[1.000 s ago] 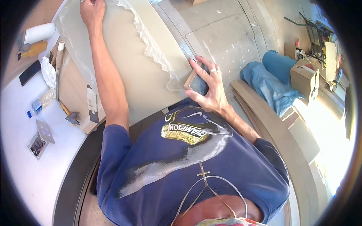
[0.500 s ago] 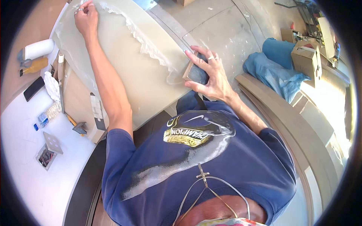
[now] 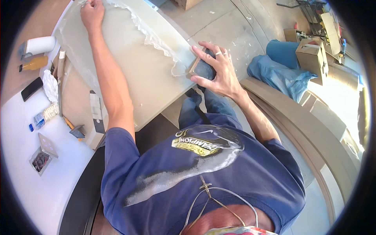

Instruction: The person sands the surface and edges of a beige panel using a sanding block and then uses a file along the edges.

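A large pale beige panel point(image 3: 152, 92) lies in front of me. Along it runs a ragged, whitish translucent strip point(image 3: 154, 40), like torn film or dried coating. My left hand point(image 3: 93, 16) is at the panel's far left end with its fingers closed, partly cut off by the picture's top. What they pinch, if anything, is hidden. At the panel's right edge, my right hand point(image 3: 223, 74) grips a dark-faced block point(image 3: 205, 69) with a tan side, like a sanding block, between thumb and fingers. The block is right against the strip's near end.
On the left are a white paper roll point(image 3: 40, 46), an orange bottle point(image 3: 36, 63), a phone point(image 3: 32, 89), a clear water bottle point(image 3: 39, 119), a scraper point(image 3: 77, 131) and an open wall box point(image 3: 40, 161). Blue plastic sheeting point(image 3: 276, 74) and a cardboard box point(image 3: 312, 58) stand at right, beyond long boards point(image 3: 290, 113).
The view has shifted slightly, and my legs show more below the panel. My left hand sits a little nearer the picture's top. My right hand keeps its grip on the block.
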`<control>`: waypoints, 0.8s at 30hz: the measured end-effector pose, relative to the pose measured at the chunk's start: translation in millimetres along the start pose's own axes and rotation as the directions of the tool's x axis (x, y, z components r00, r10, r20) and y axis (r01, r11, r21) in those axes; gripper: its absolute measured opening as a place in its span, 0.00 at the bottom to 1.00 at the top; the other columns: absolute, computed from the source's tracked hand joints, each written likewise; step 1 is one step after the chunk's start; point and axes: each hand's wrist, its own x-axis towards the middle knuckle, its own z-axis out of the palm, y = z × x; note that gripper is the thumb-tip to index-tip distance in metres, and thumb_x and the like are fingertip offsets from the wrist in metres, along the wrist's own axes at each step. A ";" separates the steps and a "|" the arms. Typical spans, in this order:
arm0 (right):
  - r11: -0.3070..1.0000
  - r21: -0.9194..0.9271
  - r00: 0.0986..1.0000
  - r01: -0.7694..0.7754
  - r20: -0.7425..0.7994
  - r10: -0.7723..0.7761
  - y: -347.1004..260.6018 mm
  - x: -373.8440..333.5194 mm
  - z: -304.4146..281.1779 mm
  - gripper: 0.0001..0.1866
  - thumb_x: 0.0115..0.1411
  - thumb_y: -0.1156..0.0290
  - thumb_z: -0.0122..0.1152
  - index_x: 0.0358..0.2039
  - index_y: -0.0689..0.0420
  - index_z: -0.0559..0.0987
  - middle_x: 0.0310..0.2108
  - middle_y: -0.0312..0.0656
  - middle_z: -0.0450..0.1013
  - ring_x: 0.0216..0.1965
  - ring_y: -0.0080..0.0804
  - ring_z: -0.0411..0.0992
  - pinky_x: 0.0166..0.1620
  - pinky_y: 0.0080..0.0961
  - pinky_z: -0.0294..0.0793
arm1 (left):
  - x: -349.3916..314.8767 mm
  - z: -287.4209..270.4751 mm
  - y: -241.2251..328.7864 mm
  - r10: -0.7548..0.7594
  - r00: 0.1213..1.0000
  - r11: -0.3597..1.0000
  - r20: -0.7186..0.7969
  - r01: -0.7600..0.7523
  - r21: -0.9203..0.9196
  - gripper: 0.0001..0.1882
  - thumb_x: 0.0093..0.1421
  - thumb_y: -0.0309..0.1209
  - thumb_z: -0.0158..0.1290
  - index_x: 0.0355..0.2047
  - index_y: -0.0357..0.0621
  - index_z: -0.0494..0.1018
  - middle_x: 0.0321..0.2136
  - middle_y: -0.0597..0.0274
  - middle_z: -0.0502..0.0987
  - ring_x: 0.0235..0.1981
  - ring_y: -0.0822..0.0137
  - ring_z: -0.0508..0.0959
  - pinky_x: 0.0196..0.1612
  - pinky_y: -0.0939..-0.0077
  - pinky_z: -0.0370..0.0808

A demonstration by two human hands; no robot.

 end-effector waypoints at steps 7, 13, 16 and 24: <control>0.991 0.079 0.986 0.104 -0.140 -0.092 -0.5 166.9 44.7 0.40 0.54 0.37 0.69 0.63 0.45 0.80 0.65 0.48 0.70 0.62 0.57 0.66 0.65 0.50 0.63 | 6.0 2.9 6.4 -0.014 1.000 0.998 0.006 0.015 -0.067 0.12 0.62 0.31 0.57 0.43 0.44 0.84 0.42 0.51 0.82 0.44 0.51 0.82 0.50 0.58 0.78; 0.987 0.155 0.999 -0.040 0.018 0.038 0.6 73.5 12.6 0.43 0.50 0.46 0.75 0.66 0.48 0.78 0.67 0.52 0.67 0.63 0.56 0.64 0.65 0.53 0.62 | -4.9 -16.6 24.2 -0.010 0.983 0.987 -0.186 0.040 0.155 0.12 0.64 0.30 0.56 0.45 0.46 0.83 0.51 0.53 0.80 0.53 0.49 0.78 0.57 0.55 0.74; 0.981 0.183 0.997 -0.056 0.059 0.046 3.1 119.2 20.7 0.42 0.52 0.46 0.75 0.66 0.47 0.78 0.67 0.53 0.66 0.62 0.56 0.65 0.65 0.52 0.62 | -8.5 -15.4 23.4 -0.048 0.990 0.979 -0.135 0.074 0.192 0.12 0.64 0.29 0.56 0.46 0.46 0.83 0.52 0.51 0.80 0.56 0.46 0.76 0.60 0.53 0.72; 0.994 0.108 0.988 0.023 -0.155 -0.006 8.2 469.8 113.2 0.43 0.51 0.32 0.69 0.63 0.42 0.81 0.65 0.56 0.69 0.63 0.67 0.66 0.64 0.61 0.61 | -1.0 -9.5 38.0 -0.191 0.980 0.969 -0.052 0.197 0.147 0.13 0.64 0.30 0.56 0.48 0.48 0.81 0.58 0.57 0.77 0.64 0.51 0.70 0.67 0.48 0.63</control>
